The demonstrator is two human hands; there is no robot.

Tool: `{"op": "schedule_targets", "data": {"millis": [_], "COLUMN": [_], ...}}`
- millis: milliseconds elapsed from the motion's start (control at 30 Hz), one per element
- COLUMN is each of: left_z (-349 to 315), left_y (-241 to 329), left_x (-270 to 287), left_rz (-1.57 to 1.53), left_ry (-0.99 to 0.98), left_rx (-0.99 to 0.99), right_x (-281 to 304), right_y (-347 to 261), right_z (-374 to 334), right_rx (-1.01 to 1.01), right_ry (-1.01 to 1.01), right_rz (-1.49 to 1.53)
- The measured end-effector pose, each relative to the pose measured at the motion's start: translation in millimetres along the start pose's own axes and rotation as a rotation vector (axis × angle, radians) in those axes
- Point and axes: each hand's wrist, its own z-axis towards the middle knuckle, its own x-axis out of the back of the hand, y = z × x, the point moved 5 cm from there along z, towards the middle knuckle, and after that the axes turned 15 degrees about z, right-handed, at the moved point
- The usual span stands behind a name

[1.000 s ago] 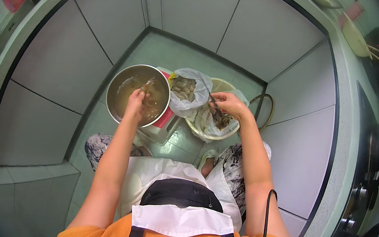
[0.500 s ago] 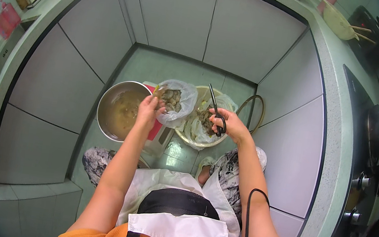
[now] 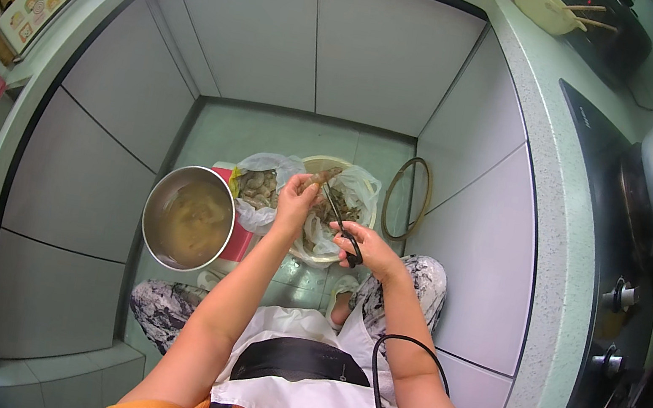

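The left hand pinches a shrimp, its long axis toward two o'clock; the right hand grips scissors. Their blades point toward eleven o'clock, tips just beside the shrimp.

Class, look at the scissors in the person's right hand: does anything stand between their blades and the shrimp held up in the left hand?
Nothing visible does. The scissors reach straight up to the shrimp pinched in the left hand.

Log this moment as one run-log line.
left hand: grip on shrimp | right hand: scissors at shrimp | below: bag-lined bowl | left: steel pot
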Motion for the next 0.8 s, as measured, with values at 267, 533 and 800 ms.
{"op": "schedule_targets", "data": {"millis": [267, 533, 800], "left_z": [-18.9, -19.1, -8.0], "left_y": [22.3, 12.2, -22.8], "left_x": [-11.5, -14.6, -22.5], "left_rz": [0.716, 0.746, 0.579], "left_ry": [0.196, 0.155, 0.045], "left_rx": [-0.408, -0.5, -0.286], "right_x": [7.2, 19.9, 35.8], "right_y": [-1.9, 4.2, 18.7], "right_z": [3.3, 8.2, 15.4], "right_rx": [-0.024, -0.046, -0.062], "right_ry": [0.044, 0.129, 0.118], "right_rz": [-0.01, -0.02, 0.149]}}
